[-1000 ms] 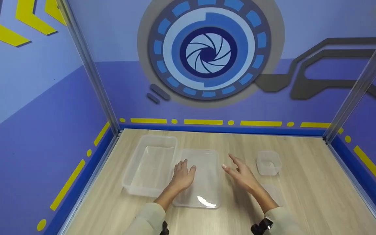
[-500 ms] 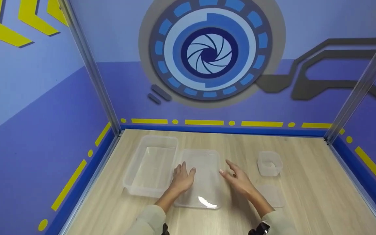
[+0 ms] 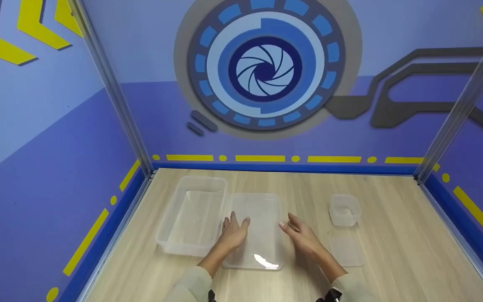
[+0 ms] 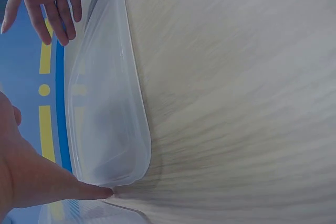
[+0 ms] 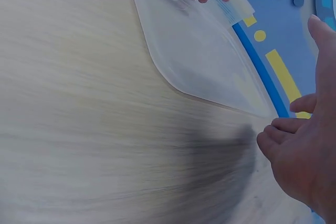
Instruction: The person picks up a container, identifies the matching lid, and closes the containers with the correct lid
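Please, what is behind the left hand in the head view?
The clear plastic lid and, at left, the open container show around the left hand; what it covers cannot be seen.

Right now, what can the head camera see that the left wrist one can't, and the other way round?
Only the head view clearly shows the small container, the small flat lid nearer the person, both sleeves and the round wall emblem. Only the left wrist view shows all five digits of the right hand, from the palm side. Both show that hand, the left hand, the large lid, the wooden tabletop and at least part of the large container.
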Demonstrator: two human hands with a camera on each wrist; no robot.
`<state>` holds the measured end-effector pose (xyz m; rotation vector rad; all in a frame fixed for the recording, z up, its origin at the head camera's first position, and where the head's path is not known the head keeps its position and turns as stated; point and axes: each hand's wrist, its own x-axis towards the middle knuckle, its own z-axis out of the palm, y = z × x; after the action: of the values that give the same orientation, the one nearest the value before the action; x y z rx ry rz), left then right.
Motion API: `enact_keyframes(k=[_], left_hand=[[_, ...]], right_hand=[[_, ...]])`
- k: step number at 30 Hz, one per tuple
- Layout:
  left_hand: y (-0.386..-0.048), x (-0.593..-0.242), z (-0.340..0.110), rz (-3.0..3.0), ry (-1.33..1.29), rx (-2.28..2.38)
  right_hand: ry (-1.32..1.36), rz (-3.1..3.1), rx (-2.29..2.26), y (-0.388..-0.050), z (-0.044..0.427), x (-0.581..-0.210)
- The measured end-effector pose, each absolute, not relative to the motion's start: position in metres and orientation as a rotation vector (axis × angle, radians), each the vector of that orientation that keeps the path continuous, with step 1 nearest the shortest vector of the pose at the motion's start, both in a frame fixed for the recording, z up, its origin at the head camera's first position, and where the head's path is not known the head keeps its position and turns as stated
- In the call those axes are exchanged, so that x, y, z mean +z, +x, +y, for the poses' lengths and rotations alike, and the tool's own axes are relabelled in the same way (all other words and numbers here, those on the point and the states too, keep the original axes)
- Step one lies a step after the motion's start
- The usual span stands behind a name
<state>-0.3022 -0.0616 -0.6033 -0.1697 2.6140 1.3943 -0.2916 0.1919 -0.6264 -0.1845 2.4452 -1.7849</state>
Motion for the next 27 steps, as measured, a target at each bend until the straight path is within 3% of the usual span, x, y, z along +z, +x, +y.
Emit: enact_keyframes(k=[17, 27], left_hand=[[-0.305, -0.601, -0.060, 2.558, -0.265, 1.455], [-0.299, -0.604, -0.062, 2.531, -0.195, 1.440]], right_hand=[[-0.099, 2.193, -1.973, -0.292, 0.179, -0.632], [-0.225, 2.258, -1.867, -0.289, 0.186, -0.640]])
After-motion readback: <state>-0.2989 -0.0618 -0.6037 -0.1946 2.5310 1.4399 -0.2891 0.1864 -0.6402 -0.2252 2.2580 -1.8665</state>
